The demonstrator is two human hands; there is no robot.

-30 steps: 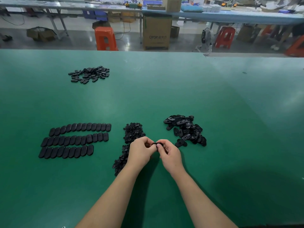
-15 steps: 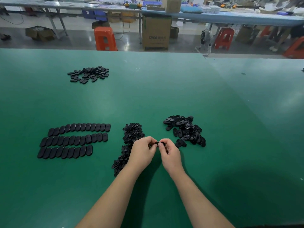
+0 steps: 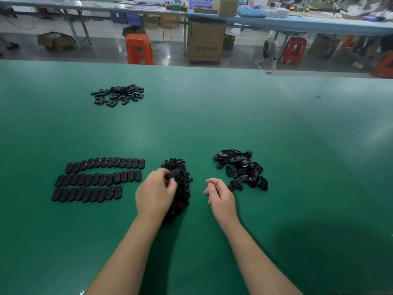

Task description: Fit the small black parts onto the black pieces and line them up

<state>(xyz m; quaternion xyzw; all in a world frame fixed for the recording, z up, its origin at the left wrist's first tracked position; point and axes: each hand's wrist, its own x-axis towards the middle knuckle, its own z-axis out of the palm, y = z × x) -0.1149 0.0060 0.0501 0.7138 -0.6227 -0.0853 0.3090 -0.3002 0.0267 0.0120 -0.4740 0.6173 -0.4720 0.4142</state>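
The hands have parted: the left hand (image 3: 156, 193) pinches the just-fitted black piece (image 3: 172, 175) above the heap of small black parts (image 3: 180, 188), likely bound for the rows (image 3: 100, 179) left of it, while the right hand's (image 3: 219, 195) fingers hang loosely curled, empty

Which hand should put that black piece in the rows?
The left hand: it already holds the piece and is nearer the rows. The right hand is empty, by the pile.

green table (image 3: 212, 124) | three rows of black pieces (image 3: 100, 179) | small-parts pile (image 3: 180, 188) | two loose piles (image 3: 240, 167), (image 3: 119, 94)
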